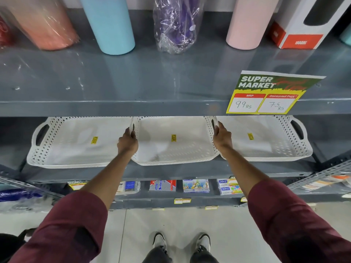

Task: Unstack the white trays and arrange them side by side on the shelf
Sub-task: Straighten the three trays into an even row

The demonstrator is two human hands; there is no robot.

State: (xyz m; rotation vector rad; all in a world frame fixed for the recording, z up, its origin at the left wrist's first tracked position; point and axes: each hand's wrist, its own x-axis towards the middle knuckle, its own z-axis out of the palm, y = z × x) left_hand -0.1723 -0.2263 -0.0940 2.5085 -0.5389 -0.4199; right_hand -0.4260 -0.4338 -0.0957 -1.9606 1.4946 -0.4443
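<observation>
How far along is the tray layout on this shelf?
Mostly done: three white trays sit in a row on the shelf, left tray and right tray down. In hand: left hand and right hand grip the middle tray by its handles. Left: letting go; its edges overlap the neighbours, so perhaps spacing.

Far rims of the three white perforated plastic trays (174,147) hidden behind the grey metal shelf edge (114,109). Yellow stickers (173,138) too small to read. Tall pastel cylinders (110,25) above cropped by the top edge.
</observation>
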